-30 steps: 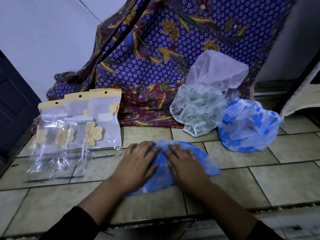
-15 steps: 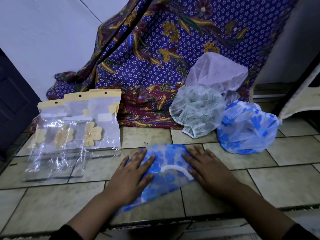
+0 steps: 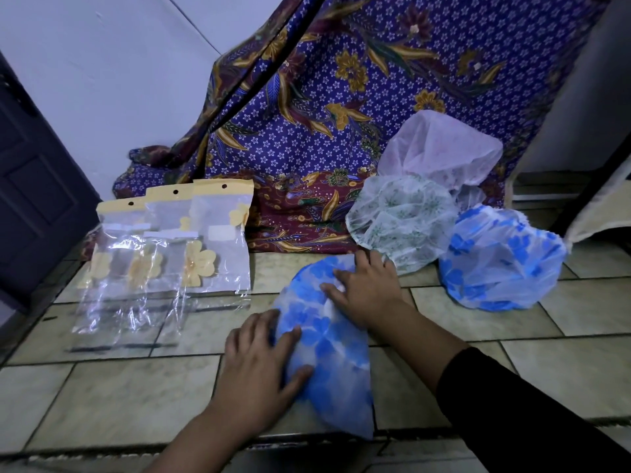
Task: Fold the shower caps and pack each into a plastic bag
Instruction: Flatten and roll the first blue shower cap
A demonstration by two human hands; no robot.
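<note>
- Two hands are on the blue-flowered shower cap (image 3: pixel 327 339), which lies flattened on the tiled floor (image 3: pixel 119 387) near the middle of the scene. The left hand (image 3: pixel 259 356) presses its near-left side with fingers spread and straight. The right hand (image 3: pixel 365 288) lies flat on its far end. Neither hand grasps anything, so the cap is held only by downward pressure.
- Thin film on smooth tile looks slippery. If a palm pushes sideways instead of down, the cap will probably slide rather than crease, and the fold would come out crooked.
- Trapped air and the elastic rim may puff the cap up once a hand lifts. A loose bundle would likely be too bulky for a narrow bag.
- Its near tip reaches the near edge of the tiled step. A pull toward the person could drag it over that edge.
- Just beside the right hand, to the far right, sits the green-print cap (image 3: pixel 403 220), with the puffed blue cap (image 3: pixel 502 261) and the pale cap (image 3: pixel 440 145) close by. A wide sweep could knock them about.
- Three plastic bags (image 3: pixel 218 240) overlap one another at the left. Being light and stacked, reaching for one may drag its neighbours along.
</note>
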